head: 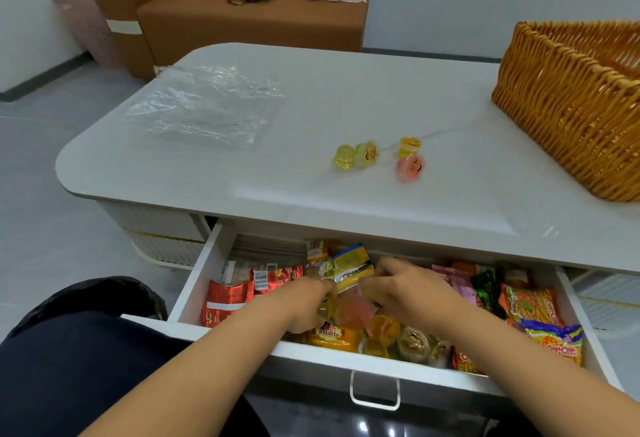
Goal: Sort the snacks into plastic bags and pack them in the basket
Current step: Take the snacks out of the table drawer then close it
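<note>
My left hand and right hand are digging in the open drawer, fingers curling among jelly cups; I can't tell what they're pinching. Four cups are lying on the bench, plastic bags and basket apart. Slippery cups could be dropping back.

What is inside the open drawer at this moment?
The drawer holds mixed snack packets: red ones at left, orange noodle packs at right, jelly cups in the middle. Both hands cover the centre, and lower layers are hidden.
</note>
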Demonstrator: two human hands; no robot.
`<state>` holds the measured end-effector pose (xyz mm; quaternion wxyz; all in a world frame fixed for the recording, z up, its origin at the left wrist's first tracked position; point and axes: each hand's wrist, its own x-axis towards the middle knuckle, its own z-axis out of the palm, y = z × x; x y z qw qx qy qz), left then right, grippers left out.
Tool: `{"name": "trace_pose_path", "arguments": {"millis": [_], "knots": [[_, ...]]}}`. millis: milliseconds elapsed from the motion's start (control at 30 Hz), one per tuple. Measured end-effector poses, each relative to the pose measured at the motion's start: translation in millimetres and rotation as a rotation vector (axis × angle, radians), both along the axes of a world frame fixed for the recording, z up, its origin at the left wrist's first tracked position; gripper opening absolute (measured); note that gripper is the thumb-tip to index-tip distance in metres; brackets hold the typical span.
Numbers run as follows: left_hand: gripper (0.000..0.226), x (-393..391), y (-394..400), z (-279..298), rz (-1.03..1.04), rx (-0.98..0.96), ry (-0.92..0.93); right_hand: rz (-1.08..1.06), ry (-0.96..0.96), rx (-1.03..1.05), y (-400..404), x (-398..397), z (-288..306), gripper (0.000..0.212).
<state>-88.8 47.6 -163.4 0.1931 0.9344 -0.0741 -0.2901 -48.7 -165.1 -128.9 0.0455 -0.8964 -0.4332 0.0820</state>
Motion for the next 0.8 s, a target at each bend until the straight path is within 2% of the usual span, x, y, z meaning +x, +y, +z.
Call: {"name": "trace_pose_path", "arguments": {"millis": [100,167,233,300,433,500,667,800], "knots": [[0.055,0,0,-1,0.002,0.008,-0.003,0.030,0.176,0.156,1,0,34,0.042],[0.057,0,0,-1,0.002,0.012,0.007,0.000,0.342,0.396,2,7,63,0.042],[0.062,0,-2,1,-0.015,0.014,0.027,-0.075,0.292,0.714,1,25,86,0.040],[0.072,-1,-6,3,-0.066,0.038,0.052,-0.272,0.107,0.887,-1,59,94,0.039],[0.084,0,-17,3,-0.189,0.190,0.151,-0.835,-0.010,0.937,-14,115,64,0.034],[0.081,5,-22,1,-0.203,0.226,0.187,-0.991,-0.011,0.959,-17,121,42,0.034],[0.062,13,-37,1,-0.187,0.251,0.088,-1.055,0.003,0.848,-10,124,38,0.038],[0.054,9,-32,12,-0.118,0.169,0.020,-1.054,0.019,0.770,-8,124,37,0.041]]}}
